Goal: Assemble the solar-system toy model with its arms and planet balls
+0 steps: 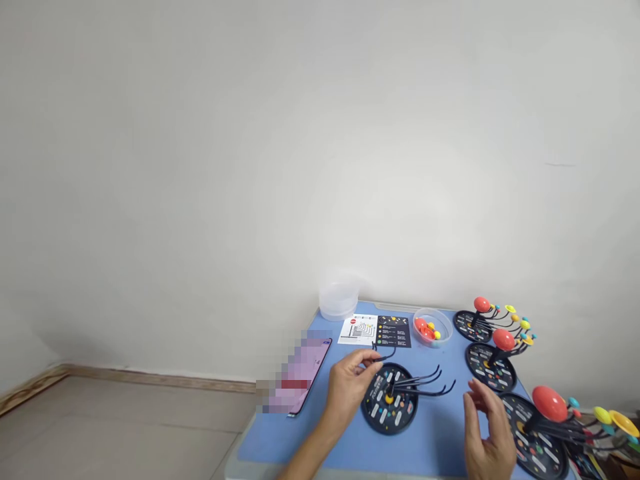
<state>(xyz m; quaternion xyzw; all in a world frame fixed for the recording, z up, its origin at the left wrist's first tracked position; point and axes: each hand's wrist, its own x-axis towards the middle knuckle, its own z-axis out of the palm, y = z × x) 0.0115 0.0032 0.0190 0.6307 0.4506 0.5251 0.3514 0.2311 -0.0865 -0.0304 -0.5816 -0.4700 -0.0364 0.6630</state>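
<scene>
Blue desk [350,453], left hand [350,390] pinching a thin black wire arm [385,355] above a round black model base [395,417]; right hand [487,430] open, fingers loosely spread, holding nothing, beside a finished planet model [537,433]; two more models [490,363], printed sheet [375,331], bowl of coloured balls [427,328] beyond

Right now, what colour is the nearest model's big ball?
Orange-red ball, best in the head view.
</scene>
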